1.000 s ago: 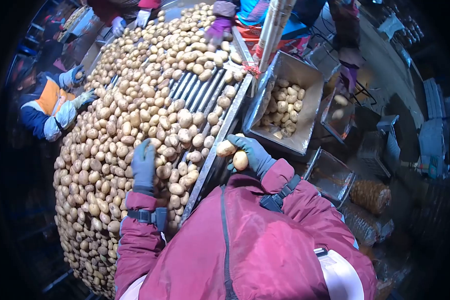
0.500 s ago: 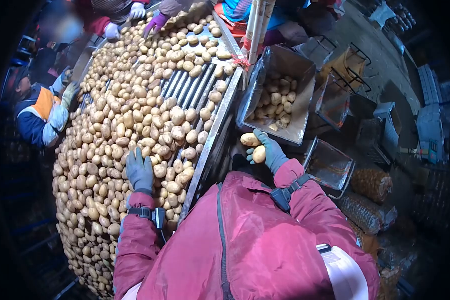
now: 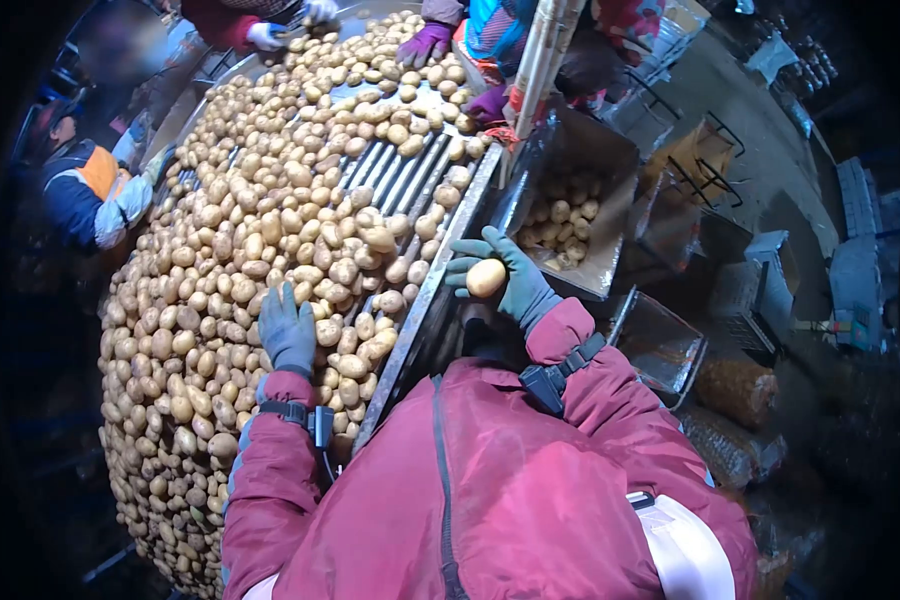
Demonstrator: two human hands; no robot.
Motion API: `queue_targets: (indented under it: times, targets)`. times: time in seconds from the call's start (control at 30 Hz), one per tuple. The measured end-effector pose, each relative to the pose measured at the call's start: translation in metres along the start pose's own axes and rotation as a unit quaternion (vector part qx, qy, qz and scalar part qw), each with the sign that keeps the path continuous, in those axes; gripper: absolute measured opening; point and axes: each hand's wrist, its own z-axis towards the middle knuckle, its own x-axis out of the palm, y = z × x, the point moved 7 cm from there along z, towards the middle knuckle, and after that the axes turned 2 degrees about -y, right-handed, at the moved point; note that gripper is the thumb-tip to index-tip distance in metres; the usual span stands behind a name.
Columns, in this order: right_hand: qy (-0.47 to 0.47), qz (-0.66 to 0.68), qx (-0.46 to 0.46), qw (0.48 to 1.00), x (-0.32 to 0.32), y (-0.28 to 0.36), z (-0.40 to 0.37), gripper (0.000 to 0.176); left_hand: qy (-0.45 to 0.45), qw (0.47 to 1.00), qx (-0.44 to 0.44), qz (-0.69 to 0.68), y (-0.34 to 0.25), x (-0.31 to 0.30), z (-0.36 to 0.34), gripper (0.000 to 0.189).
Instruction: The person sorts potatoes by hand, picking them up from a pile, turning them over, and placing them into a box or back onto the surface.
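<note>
The right hand (image 3: 515, 285), in a teal glove, is curled around a single potato (image 3: 485, 277) and holds it just above the metal edge of the roller bench (image 3: 395, 175). The left hand (image 3: 288, 332), also gloved, lies flat with its fingers spread on the heap of potatoes (image 3: 220, 250) covering the bench. A metal box (image 3: 610, 160) just beyond the right hand holds more potatoes, and another person's purple-gloved hand (image 3: 425, 43) works at the far end.

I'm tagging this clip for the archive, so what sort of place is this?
Most likely a potato sorting line. Potatoes cover a long roller table, gloved people work along its edges, and a box beside it holds more potatoes. The right hand grips one potato; the left hand rests on the pile.
</note>
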Motion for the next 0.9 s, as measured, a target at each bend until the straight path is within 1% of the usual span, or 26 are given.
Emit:
queue_targets:
  times: [0.03,0.07,0.13,0.17,0.2,0.23,0.27,0.3,0.33,0.37,0.4,0.47,0.5,0.53,0.57,0.6,0.67,0.73,0.8,0.83,0.87,0.9]
  targets:
    - [0.011,-0.329,-0.188,0.925,-0.032,0.013,0.011,0.066,0.009,1.000,-0.009,-0.001,-0.002,-0.005,0.001,0.060]
    - [0.008,-0.370,-0.225,0.901,-0.027,0.021,-0.003,0.065,0.016,1.000,-0.017,-0.001,-0.004,-0.009,0.002,0.060]
    - [-0.008,-0.290,-0.196,0.937,-0.018,0.033,-0.033,0.060,0.006,1.000,-0.007,-0.025,-0.008,-0.014,0.000,0.060]
    - [-0.015,-0.289,-0.204,0.935,-0.020,0.035,-0.042,0.060,-0.002,1.000,-0.014,-0.014,-0.005,-0.011,0.000,0.060]
    - [-0.033,-0.256,-0.206,0.944,-0.024,0.036,-0.051,0.056,-0.009,1.000,-0.020,-0.003,-0.003,-0.008,-0.001,0.061]
    - [-0.050,-0.222,-0.209,0.951,-0.030,0.038,-0.059,0.054,-0.003,1.000,-0.024,0.003,-0.004,-0.009,-0.001,0.060]
    - [-0.060,-0.222,-0.218,0.949,-0.039,0.040,-0.064,0.054,-0.002,1.000,-0.022,0.001,-0.004,-0.009,-0.002,0.059]
    - [-0.041,-0.373,-0.262,0.889,-0.039,0.046,-0.069,0.052,-0.010,1.000,-0.014,-0.003,-0.004,-0.009,-0.003,0.059]
    - [-0.023,-0.516,-0.296,0.804,-0.039,0.049,-0.073,0.051,-0.020,1.000,-0.006,-0.008,-0.003,-0.007,-0.003,0.059]
    - [-0.013,-0.524,-0.301,0.797,-0.026,0.054,-0.082,0.050,-0.014,1.000,-0.011,-0.009,-0.002,-0.005,-0.002,0.058]
    - [-0.100,-0.251,-0.186,0.945,-0.041,0.046,-0.089,0.051,-0.009,1.000,-0.017,-0.009,-0.001,-0.004,-0.002,0.058]
    - [-0.120,-0.355,-0.238,0.896,-0.059,0.053,-0.097,0.061,-0.013,1.000,-0.011,-0.014,-0.002,-0.006,-0.003,0.057]
    - [-0.124,-0.354,-0.243,0.895,-0.067,0.055,-0.103,0.061,-0.016,1.000,-0.006,-0.017,-0.003,-0.007,-0.003,0.057]
    - [-0.176,-0.172,-0.188,0.951,-0.084,0.051,-0.109,0.066,-0.018,1.000,-0.003,-0.019,-0.003,-0.009,-0.003,0.056]
    - [-0.218,0.017,-0.124,0.968,-0.097,0.042,-0.114,0.072,-0.009,1.000,-0.008,-0.019,-0.003,-0.009,-0.002,0.057]
    - [-0.278,-0.024,-0.140,0.950,-0.112,0.046,-0.121,0.075,-0.010,1.000,-0.002,-0.027,-0.004,-0.010,-0.002,0.057]
    - [-0.323,0.034,-0.157,0.933,-0.144,0.045,-0.129,0.074,-0.003,1.000,-0.001,-0.020,-0.004,-0.011,-0.002,0.057]
    - [-0.319,0.057,-0.159,0.933,-0.170,0.047,-0.132,0.070,-0.002,1.000,0.002,-0.018,-0.004,-0.013,-0.002,0.057]
    - [-0.322,0.092,-0.205,0.919,-0.197,0.049,-0.142,0.064,0.003,1.000,0.008,-0.016,-0.004,-0.011,-0.004,0.057]
    - [-0.274,0.073,-0.207,0.936,-0.195,0.055,-0.152,0.054,0.005,1.000,0.004,-0.013,-0.003,-0.009,-0.004,0.057]
    - [-0.274,0.075,-0.206,0.936,-0.202,0.054,-0.156,0.054,0.006,1.000,0.001,-0.009,-0.001,-0.008,-0.003,0.057]
    - [-0.302,0.063,-0.226,0.924,-0.212,0.054,-0.161,0.050,0.012,1.000,0.000,-0.008,0.001,-0.006,-0.003,0.057]
